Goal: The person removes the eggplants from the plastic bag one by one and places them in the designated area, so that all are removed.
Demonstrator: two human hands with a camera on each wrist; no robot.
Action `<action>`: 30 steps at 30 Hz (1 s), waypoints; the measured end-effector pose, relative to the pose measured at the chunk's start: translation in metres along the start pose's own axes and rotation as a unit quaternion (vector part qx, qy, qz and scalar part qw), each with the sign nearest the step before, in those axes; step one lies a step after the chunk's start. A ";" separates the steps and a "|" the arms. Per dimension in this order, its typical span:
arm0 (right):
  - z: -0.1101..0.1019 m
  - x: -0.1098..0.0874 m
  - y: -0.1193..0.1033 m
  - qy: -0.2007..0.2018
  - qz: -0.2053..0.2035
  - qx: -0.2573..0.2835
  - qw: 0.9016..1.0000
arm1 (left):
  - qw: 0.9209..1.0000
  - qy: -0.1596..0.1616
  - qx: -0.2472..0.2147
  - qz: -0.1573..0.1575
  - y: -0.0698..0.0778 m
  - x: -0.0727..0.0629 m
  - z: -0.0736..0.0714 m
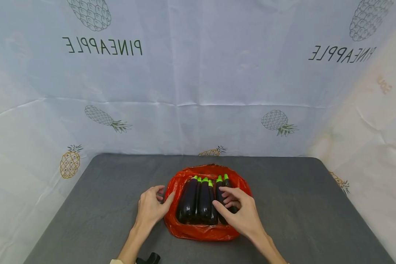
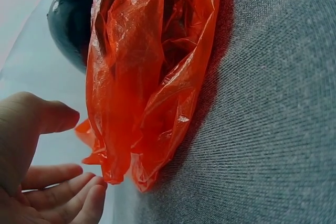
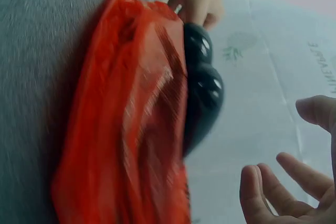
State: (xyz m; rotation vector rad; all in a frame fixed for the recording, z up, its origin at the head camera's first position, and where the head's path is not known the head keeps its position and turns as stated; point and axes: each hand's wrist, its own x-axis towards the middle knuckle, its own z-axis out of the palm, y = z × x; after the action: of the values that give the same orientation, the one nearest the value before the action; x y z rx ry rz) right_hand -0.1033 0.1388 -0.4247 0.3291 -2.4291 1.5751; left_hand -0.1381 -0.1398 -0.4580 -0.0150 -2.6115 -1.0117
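Observation:
Several glossy dark eggplants [image 1: 204, 203] with bright green tops lie side by side in a spread red plastic bag [image 1: 204, 233]. At the bag's left edge is my left hand [image 1: 151, 205], thumb and fingers apart. In the left wrist view, the left hand [image 2: 50, 166] has nothing between its fingers beside the crumpled bag [image 2: 131, 66]. Over the rightmost eggplants hovers my right hand [image 1: 241, 211], its fingers loosely bent. The right wrist view shows the right hand [image 3: 294, 182] holding nothing, apart from the eggplants [image 3: 205, 95].
The bag lies on a dark grey table [image 1: 118, 183]. Behind the table hangs a pale cloth [image 1: 191, 73] with pineapple prints and mirrored lettering. A black object [image 1: 153, 258] shows by the left forearm at the lower edge of the head view.

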 end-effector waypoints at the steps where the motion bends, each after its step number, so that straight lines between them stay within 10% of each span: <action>1: 0.004 0.001 0.000 -0.010 0.022 0.015 1.000 | 1.000 0.001 -0.001 0.000 0.000 0.000 0.000; 9: 0.028 0.006 0.001 -0.023 0.143 0.067 0.987 | 1.000 0.006 -0.003 0.002 -0.002 -0.001 0.001; 30: 0.047 0.001 0.000 -0.059 0.113 -0.068 0.990 | 0.999 0.018 0.001 0.032 -0.002 0.000 0.005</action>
State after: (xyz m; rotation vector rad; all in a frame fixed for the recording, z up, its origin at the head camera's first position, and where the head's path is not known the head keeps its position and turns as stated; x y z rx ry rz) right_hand -0.1070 0.0959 -0.4428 0.1286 -2.7318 1.5020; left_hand -0.1399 -0.1382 -0.4632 -0.0800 -2.5624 -0.9790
